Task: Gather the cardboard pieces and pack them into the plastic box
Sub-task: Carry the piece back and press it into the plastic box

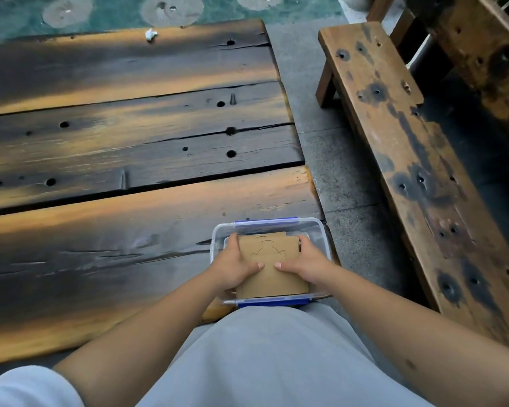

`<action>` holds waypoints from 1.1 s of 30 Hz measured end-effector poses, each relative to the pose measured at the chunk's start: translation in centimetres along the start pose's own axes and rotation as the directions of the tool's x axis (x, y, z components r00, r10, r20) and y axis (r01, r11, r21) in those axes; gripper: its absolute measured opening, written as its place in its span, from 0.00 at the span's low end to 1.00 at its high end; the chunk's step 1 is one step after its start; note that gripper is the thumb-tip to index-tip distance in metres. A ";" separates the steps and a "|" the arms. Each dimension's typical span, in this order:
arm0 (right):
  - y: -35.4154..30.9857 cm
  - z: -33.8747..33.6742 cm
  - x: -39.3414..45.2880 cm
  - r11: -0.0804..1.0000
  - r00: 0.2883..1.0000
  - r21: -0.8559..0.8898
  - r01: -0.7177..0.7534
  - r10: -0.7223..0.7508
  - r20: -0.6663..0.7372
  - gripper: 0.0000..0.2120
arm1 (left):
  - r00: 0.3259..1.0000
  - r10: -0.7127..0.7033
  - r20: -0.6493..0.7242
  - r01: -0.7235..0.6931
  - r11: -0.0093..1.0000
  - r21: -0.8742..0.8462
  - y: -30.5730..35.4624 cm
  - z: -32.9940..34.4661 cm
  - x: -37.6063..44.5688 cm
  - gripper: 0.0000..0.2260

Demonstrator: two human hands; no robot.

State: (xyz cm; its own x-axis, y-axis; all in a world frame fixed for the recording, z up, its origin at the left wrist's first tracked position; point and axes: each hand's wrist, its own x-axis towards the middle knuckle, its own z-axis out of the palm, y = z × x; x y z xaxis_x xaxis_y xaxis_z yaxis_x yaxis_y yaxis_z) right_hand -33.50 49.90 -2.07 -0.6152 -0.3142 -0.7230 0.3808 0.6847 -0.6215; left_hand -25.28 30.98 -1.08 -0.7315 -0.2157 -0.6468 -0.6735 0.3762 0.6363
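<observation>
A clear plastic box [321,230] with blue clips sits at the near right corner of the dark wooden table [130,160]. A stack of brown cardboard pieces [272,255] lies inside it, the top piece marked with cut outlines. My left hand [235,265] grips the stack's left side, thumb on top. My right hand [304,264] grips its right side, thumb also pressed on the top piece. The near end of the stack rests over the box's front rim.
A wooden bench [394,148] stands to the right across a strip of grey stone floor [335,160]. A small crumpled white scrap [151,34] lies at the table's far edge. My light grey clothing [276,356] fills the foreground.
</observation>
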 end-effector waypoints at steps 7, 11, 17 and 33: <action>0.1 -0.4 0.3 0.999 1.000 0.036 -0.006 0.006 0.014 0.49 | 0.997 -0.020 0.081 0.027 0.995 -0.094 -0.5 -0.2 0.0 0.36; -0.1 -0.7 0.6 0.998 1.000 0.061 -0.030 0.030 -0.006 0.49 | 0.993 0.031 0.112 -0.033 0.999 0.017 -0.4 -0.4 0.2 0.34; -0.7 -0.6 0.5 0.995 0.996 -0.075 -0.059 0.054 -0.066 0.50 | 0.992 0.006 0.124 -0.002 0.999 -0.035 -0.5 -0.2 0.6 0.29; -4.5 -1.7 2.2 0.944 0.998 -0.323 0.062 -0.064 0.004 0.36 | 0.974 -0.088 0.207 0.110 0.989 -0.098 1.2 -1.7 2.9 0.42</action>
State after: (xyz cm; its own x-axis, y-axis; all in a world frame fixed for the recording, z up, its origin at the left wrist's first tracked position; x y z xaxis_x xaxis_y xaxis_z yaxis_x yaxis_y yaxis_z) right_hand -37.73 47.27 -0.37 -0.6357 -0.3603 -0.6827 0.0986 0.8393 -0.5347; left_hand -28.44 29.29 -1.46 -0.6318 -0.0567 -0.7730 -0.7569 0.2600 0.5996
